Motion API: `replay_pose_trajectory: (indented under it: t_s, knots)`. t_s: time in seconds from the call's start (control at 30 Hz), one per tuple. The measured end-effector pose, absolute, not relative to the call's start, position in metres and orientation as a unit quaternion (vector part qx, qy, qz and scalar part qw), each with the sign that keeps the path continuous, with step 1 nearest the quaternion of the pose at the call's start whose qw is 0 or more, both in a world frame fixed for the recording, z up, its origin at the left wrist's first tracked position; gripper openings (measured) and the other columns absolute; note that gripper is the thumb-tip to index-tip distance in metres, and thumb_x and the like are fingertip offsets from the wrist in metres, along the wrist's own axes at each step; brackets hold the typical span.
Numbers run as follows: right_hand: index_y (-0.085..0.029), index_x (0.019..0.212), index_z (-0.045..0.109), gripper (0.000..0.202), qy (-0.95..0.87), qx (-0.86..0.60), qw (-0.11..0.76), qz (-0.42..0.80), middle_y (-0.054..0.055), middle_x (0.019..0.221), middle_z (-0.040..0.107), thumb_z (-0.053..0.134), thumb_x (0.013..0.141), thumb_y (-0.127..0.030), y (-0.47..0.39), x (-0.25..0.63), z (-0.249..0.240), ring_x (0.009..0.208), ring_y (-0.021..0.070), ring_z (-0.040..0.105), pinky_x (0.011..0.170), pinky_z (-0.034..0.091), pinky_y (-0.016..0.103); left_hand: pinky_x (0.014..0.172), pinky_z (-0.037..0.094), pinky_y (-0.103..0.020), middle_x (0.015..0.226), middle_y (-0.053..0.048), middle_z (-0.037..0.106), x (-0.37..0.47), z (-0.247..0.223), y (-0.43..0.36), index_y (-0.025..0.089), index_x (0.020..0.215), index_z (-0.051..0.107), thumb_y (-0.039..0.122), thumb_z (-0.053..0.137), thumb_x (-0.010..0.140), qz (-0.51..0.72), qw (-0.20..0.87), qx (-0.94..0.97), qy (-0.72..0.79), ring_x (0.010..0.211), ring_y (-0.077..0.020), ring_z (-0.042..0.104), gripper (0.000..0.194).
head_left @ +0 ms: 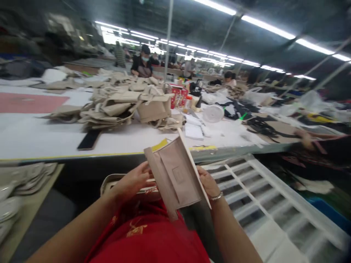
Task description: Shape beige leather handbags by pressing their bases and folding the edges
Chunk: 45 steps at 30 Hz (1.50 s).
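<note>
Between my hands is a beige bag piece [178, 175], tilted, with its pinkish lining, an inner pocket and a small stitched patch facing me. My left hand [138, 179] grips its left edge, the fingertips partly hidden behind it. On the other side my right hand [207, 182] is closed on the pale right panel, with a bracelet on that wrist. A yellow strip [159, 145] shows at the piece's upper left edge. Below my left hand, close to my red top, lies a cream bag part [109, 179] with a chain partly in sight.
Beige bag pieces [115, 106] are heaped on the white table [123, 140], near a dark phone [89, 140]. A white slatted rack [263, 197] stands at right. Finished-looking pieces [33, 179] lie on a board at left. A co-worker's hand [305, 140] reaches in at far right.
</note>
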State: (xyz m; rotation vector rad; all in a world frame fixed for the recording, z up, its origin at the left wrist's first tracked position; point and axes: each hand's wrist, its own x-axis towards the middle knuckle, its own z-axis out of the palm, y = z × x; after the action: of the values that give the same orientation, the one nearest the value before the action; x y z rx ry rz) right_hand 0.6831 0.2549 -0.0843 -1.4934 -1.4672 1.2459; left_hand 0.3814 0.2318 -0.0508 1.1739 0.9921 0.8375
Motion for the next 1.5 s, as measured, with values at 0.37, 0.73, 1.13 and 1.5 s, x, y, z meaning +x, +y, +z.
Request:
replay_pose_trajectory:
  t_s: [0.37,0.73,1.13,1.5]
  knots:
    - [-0.014,0.143,0.01,0.105,-0.842,-0.39,0.268,0.258,0.015,0.142,0.027,0.069,0.063,-0.049,0.272,0.573,-0.017,0.127,0.0293,0.031,0.106,0.024,0.044,0.07,0.054,-0.035,0.089,-0.007,0.068,0.342,-0.024,0.245,0.011,0.094,0.067,0.03,0.079,0.056,0.671,0.46,0.356,0.46,0.08,-0.0239,0.063,0.044]
    - [-0.01,0.14,0.014,0.092,-0.904,-0.35,0.239,0.053,0.019,0.129,0.039,0.065,0.065,-0.03,0.278,0.566,-0.055,0.117,0.031,0.038,0.099,0.035,0.045,0.086,0.048,-0.039,0.092,-0.008,0.069,0.28,-0.076,0.217,0.011,0.091,0.069,0.033,0.078,0.057,0.531,0.497,0.462,0.508,0.091,-0.0264,0.062,0.041]
    - [-0.013,0.14,0.021,0.087,-0.93,-0.342,0.125,-0.056,0.014,0.117,0.047,0.064,0.066,-0.028,0.28,0.568,-0.055,0.102,0.0289,0.044,0.088,0.037,0.039,0.088,0.044,-0.038,0.102,-0.008,0.064,0.257,-0.09,0.214,0.015,0.105,0.058,0.035,0.073,0.062,0.477,0.394,0.525,0.585,0.1,-0.0251,0.057,0.049]
    - [-0.019,0.136,0.035,0.069,-0.965,-0.241,0.008,-0.106,0.01,0.094,0.052,0.054,0.078,-0.051,0.282,0.544,-0.058,0.082,0.023,0.046,0.069,0.031,0.033,0.096,0.039,-0.038,0.114,-0.013,0.058,0.264,-0.123,0.208,0.013,0.11,0.052,0.042,0.063,0.071,0.596,0.402,0.366,0.591,0.11,-0.0231,0.053,0.05]
